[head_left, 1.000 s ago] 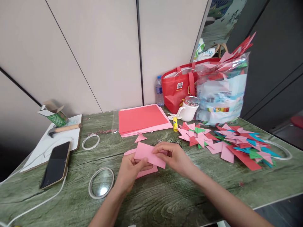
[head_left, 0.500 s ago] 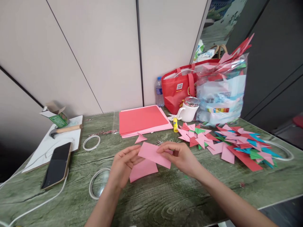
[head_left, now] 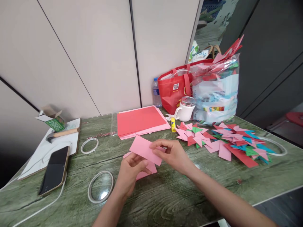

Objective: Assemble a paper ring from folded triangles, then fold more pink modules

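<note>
Pink, plain and four-cornered, the paper piece (head_left: 144,149) slants, pinched by the right hand (head_left: 174,155), though from here I can't tell whether the left hand (head_left: 131,172) grips it.

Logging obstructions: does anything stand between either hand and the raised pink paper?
Nothing visible does. The right hand pinches the raised pink paper directly; the left hand is at its lower edge, contact unclear.
</note>
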`<act>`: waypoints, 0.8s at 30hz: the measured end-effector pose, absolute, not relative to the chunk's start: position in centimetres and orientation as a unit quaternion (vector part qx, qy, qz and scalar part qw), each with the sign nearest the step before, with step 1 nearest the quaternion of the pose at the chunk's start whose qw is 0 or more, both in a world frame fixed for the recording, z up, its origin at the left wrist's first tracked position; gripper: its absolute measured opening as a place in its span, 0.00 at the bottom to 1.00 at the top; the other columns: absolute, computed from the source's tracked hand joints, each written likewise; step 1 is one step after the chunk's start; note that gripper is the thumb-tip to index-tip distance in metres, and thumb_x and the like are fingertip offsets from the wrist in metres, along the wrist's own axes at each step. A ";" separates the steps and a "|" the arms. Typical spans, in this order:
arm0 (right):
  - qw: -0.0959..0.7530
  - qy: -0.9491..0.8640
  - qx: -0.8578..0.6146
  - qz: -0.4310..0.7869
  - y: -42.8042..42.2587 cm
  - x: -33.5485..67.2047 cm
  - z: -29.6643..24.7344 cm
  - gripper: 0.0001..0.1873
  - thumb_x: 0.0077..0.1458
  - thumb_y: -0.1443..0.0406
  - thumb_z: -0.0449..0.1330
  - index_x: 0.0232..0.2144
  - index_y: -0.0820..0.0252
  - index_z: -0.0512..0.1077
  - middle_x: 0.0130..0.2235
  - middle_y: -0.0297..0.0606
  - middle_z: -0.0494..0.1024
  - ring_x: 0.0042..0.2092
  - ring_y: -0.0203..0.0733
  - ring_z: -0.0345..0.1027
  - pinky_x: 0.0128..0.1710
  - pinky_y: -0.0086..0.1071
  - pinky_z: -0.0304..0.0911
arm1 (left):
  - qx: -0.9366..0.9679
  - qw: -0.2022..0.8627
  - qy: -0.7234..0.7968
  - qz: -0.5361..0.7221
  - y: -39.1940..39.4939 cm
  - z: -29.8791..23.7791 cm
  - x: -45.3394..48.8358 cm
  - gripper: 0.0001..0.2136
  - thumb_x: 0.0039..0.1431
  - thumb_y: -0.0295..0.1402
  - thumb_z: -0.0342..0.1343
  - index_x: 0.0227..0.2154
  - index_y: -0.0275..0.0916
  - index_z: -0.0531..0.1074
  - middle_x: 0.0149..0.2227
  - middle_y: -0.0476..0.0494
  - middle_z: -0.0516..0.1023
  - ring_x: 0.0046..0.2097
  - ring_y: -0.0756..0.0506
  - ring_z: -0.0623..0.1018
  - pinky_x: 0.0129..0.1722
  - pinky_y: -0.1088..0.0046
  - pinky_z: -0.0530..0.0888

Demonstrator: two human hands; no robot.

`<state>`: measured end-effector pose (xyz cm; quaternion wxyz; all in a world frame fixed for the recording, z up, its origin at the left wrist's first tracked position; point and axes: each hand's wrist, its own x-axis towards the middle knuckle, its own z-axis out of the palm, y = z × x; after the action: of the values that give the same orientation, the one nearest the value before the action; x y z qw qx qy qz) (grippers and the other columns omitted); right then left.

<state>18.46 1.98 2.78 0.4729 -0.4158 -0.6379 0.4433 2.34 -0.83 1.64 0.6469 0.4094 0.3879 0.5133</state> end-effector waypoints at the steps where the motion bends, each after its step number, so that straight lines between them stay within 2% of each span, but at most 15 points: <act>1: 0.469 -0.641 -0.415 0.444 1.9 18.4 2.8 0.08 0.46 0.69 0.58 0.31 0.57 0.75 0.35 0.37 0.78 0.40 0.41 0.71 0.41 0.37 0.65 | 0.391 0.640 0.414 0.516 -0.8 1.5 2.5 0.12 0.41 0.34 0.65 0.30 0.34 0.76 0.30 0.43 0.76 0.28 0.49 0.74 0.24 0.76 0.73; 2: 0.465 -0.642 -0.414 0.447 1.8 18.4 2.9 0.08 0.46 0.69 0.58 0.32 0.57 0.75 0.36 0.37 0.78 0.40 0.40 0.71 0.41 0.37 0.65 | 0.370 0.635 0.434 0.521 -0.8 1.4 2.6 0.09 0.41 0.33 0.65 0.24 0.32 0.75 0.25 0.45 0.75 0.25 0.51 0.73 0.23 0.77 0.73; 4: 0.460 -0.639 -0.414 0.456 1.8 18.4 2.9 0.09 0.46 0.69 0.59 0.33 0.57 0.74 0.37 0.37 0.78 0.40 0.40 0.71 0.40 0.36 0.65 | 0.331 0.631 0.453 0.536 -0.8 1.2 2.8 0.08 0.40 0.31 0.65 0.18 0.32 0.73 0.20 0.49 0.73 0.23 0.52 0.73 0.25 0.77 0.74; 6: 0.459 -0.631 -0.411 0.470 1.8 18.4 2.9 0.10 0.45 0.69 0.60 0.34 0.57 0.74 0.37 0.37 0.78 0.39 0.40 0.70 0.38 0.35 0.65 | 0.309 0.636 0.450 0.545 -0.9 1.2 2.9 0.09 0.38 0.31 0.66 0.17 0.32 0.73 0.19 0.50 0.73 0.23 0.52 0.75 0.28 0.76 0.74; 10: 0.458 -0.611 -0.394 0.512 2.0 18.6 3.2 0.12 0.44 0.68 0.61 0.36 0.59 0.72 0.38 0.38 0.77 0.39 0.39 0.70 0.37 0.34 0.65 | 0.332 0.635 0.445 0.537 -1.0 1.7 2.9 0.08 0.39 0.31 0.65 0.18 0.32 0.73 0.20 0.50 0.75 0.21 0.53 0.74 0.26 0.79 0.71; 16: 0.444 -0.585 -0.373 0.567 2.0 18.8 4.1 0.23 0.43 0.69 0.62 0.44 0.58 0.64 0.34 0.35 0.77 0.33 0.35 0.70 0.32 0.30 0.64 | 0.370 0.630 0.438 0.524 -1.3 2.0 2.9 0.10 0.44 0.33 0.62 0.18 0.31 0.70 0.17 0.46 0.74 0.18 0.53 0.70 0.19 0.79 0.67; 21: 0.457 -0.581 -0.355 0.573 2.0 18.6 3.8 0.21 0.42 0.69 0.62 0.41 0.59 0.64 0.34 0.34 0.75 0.33 0.34 0.69 0.33 0.29 0.63 | 0.356 0.644 0.431 0.523 -1.3 1.6 3.1 0.10 0.44 0.35 0.62 0.23 0.31 0.72 0.18 0.47 0.73 0.19 0.52 0.69 0.17 0.78 0.66; 24: 0.476 -0.570 -0.361 0.564 2.1 18.2 3.2 0.19 0.42 0.69 0.63 0.39 0.59 0.64 0.32 0.34 0.74 0.33 0.34 0.69 0.32 0.29 0.64 | 0.345 0.627 0.434 0.547 -1.3 1.4 3.5 0.10 0.44 0.34 0.62 0.26 0.32 0.71 0.23 0.47 0.74 0.20 0.54 0.68 0.17 0.79 0.66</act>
<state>18.20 2.08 3.18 0.4761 -0.3607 -0.5698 0.5644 3.48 -1.27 1.42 0.6274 0.3455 0.4338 0.5466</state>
